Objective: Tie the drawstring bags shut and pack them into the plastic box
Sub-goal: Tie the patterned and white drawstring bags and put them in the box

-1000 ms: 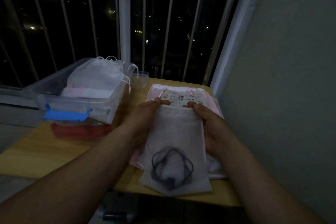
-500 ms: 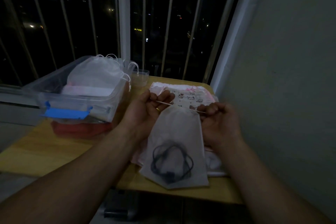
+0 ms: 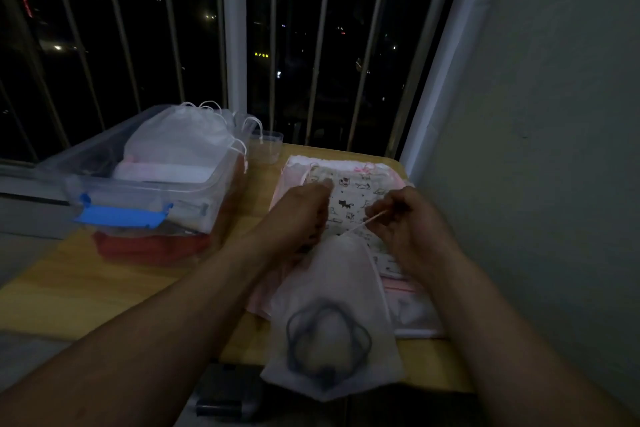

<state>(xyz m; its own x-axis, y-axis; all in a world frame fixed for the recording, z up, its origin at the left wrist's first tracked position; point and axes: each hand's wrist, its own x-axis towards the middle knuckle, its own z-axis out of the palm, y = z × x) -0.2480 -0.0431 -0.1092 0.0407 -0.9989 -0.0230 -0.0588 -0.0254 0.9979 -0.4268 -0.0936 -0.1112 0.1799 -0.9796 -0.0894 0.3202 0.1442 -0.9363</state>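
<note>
A white drawstring bag (image 3: 341, 291) with a dark coiled cable inside lies over the table's near edge. Its mouth is gathered to a narrow neck. My right hand (image 3: 407, 224) pinches the thin drawstring (image 3: 360, 225) and holds it taut to the right. My left hand (image 3: 301, 215) has curled fingers at the bag's neck; what it holds is hidden. Under the bag lies a stack of flat bags, the top one printed with cats (image 3: 349, 199). The clear plastic box (image 3: 156, 191) with a blue latch stands to the left and holds white tied bags (image 3: 180, 142).
A small clear cup (image 3: 266, 149) stands behind the box on the wooden table (image 3: 104, 274). Metal railing bars (image 3: 235, 45) close off the far side and a wall (image 3: 536, 114) runs along the right. A dark object (image 3: 228, 392) sits below the table's near edge.
The bag's mouth has drawn tighter. My right hand pulled the string out to the right, and my left hand has moved in over the neck.
</note>
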